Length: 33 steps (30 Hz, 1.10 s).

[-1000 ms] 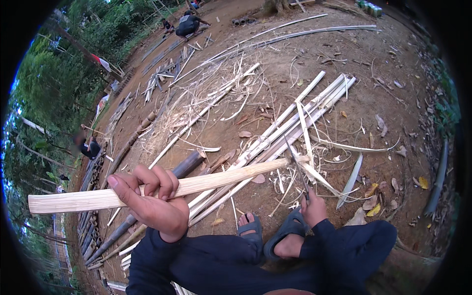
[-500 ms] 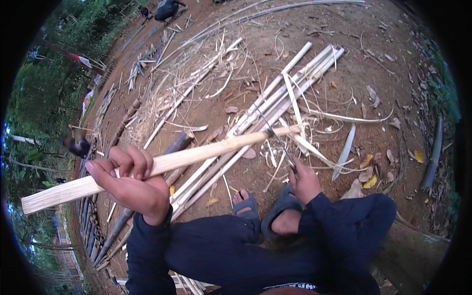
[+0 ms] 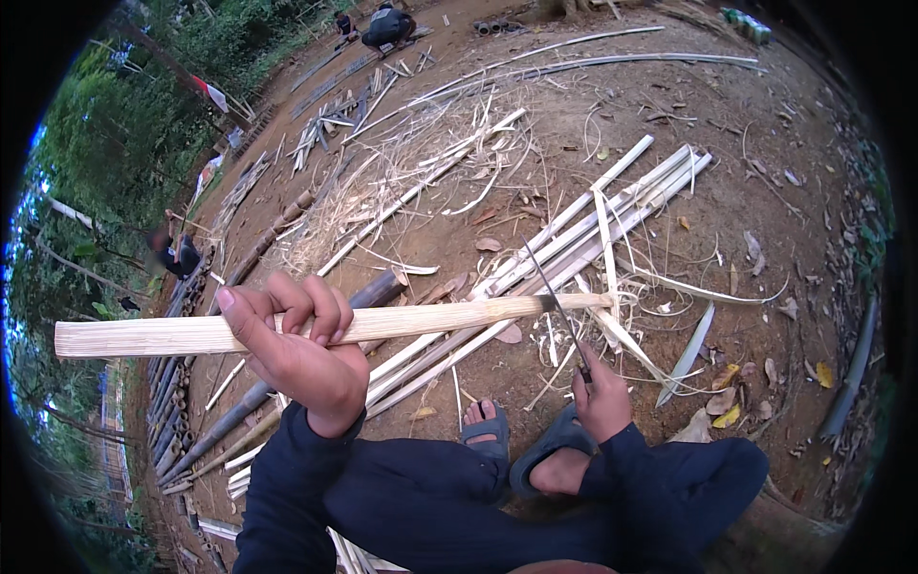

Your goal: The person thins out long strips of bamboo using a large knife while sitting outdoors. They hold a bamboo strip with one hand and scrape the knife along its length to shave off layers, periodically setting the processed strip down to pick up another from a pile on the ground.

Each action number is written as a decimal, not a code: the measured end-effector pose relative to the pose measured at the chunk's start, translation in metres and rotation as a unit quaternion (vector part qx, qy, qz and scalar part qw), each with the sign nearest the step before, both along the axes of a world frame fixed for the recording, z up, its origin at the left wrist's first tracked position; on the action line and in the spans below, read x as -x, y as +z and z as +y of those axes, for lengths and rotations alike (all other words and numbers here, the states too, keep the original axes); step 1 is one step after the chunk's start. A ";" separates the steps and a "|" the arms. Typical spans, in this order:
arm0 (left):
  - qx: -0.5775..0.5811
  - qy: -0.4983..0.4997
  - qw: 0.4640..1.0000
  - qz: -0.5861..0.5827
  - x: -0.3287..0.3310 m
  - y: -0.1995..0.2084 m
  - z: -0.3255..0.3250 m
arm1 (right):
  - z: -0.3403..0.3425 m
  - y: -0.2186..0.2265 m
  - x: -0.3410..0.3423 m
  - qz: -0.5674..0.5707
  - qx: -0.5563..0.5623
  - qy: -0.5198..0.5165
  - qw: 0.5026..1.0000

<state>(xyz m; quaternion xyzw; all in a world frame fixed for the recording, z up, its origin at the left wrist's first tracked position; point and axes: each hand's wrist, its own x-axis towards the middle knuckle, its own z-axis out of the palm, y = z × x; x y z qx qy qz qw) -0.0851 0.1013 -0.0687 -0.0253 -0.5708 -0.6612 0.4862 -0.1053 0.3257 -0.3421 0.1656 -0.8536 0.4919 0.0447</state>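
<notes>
My left hand (image 3: 311,359) is closed around a long pale bamboo slat (image 3: 430,320), its wide end sticking out to the left of my fist. The slat lies almost level across the view. Its narrower right end touches or nearly touches the pile of strips; I cannot tell which. My right hand (image 3: 602,397) grips the handle of a long dark-bladed knife (image 3: 566,320). The blade crosses the slat near its narrow end, where the wood looks darker. Split bamboo strips (image 3: 626,196) lie bundled on the ground beneath and beyond the slat.
Thin curled shavings (image 3: 373,196) and dry leaves (image 3: 727,416) litter the brown soil. Bamboo poles (image 3: 229,435) lie at the left. One person (image 3: 177,253) sits at the far left and another (image 3: 387,29) crouches at the back. My sandalled feet (image 3: 488,430) are below the knife.
The slat has swung from a slope to nearly level as my left hand raised its wide end. The knife still crosses it near the narrow end. The whole view has shifted slightly.
</notes>
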 end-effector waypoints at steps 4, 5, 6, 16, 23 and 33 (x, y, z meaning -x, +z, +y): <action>-0.008 -0.005 1.000 -0.017 0.000 0.002 0.006 | 0.021 -0.051 0.020 -0.016 -0.089 -0.030 0.995; -0.004 -0.009 1.000 -0.025 0.002 0.000 0.002 | 0.032 -0.083 0.035 -0.108 -0.142 -0.074 0.981; -0.003 -0.012 0.999 -0.036 0.003 -0.001 -0.001 | 0.044 -0.112 0.046 -0.201 -0.195 -0.118 0.953; -0.022 -0.010 1.000 -0.011 0.005 -0.003 -0.005 | -0.007 -0.006 0.002 0.001 0.036 0.001 0.999; -0.039 -0.015 0.999 -0.012 -0.001 -0.002 -0.002 | -0.012 0.055 -0.034 0.065 -0.024 0.090 0.994; -0.027 0.017 0.999 -0.020 -0.002 -0.002 -0.010 | -0.030 0.073 -0.065 0.078 0.052 0.059 0.994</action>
